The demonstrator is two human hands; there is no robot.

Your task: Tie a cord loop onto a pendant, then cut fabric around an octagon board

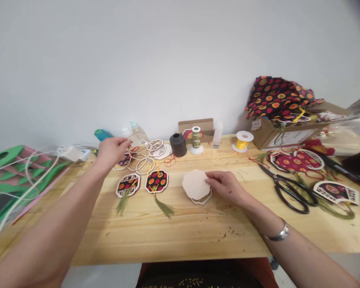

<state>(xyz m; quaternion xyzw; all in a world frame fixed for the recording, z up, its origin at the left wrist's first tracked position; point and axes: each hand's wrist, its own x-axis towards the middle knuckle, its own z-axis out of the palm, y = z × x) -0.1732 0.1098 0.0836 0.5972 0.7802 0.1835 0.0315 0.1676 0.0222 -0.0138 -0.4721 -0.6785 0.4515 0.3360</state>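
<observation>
Near the centre, my right hand point(226, 186) pinches the right edge of a plain pale wooden plaque point(196, 184) with a scalloped outline. Below the plaque, a cut-out wooden lattice piece point(202, 200) shows partly. My left hand point(112, 151) reaches to the back left, thumb and fingers pinched on a thin pale wooden frame point(139, 140) over a pile of pieces. Among these are an open wooden ring point(145, 165) and lattice pieces point(160, 150). Two fabric-backed pendants with green tassels, one latticed point(127, 185) and one yellow-corded point(157, 182), lie between my hands.
Black scissors point(291, 188) and fan-shaped pendants point(336, 193) lie at the right. Behind stand a black thread cone point(178, 145), a thread spool point(196, 140), a yellow cord spool point(243, 141) and a cardboard box point(264, 134) with patterned fabric. A green-and-pink item point(21, 168) and cables occupy the left.
</observation>
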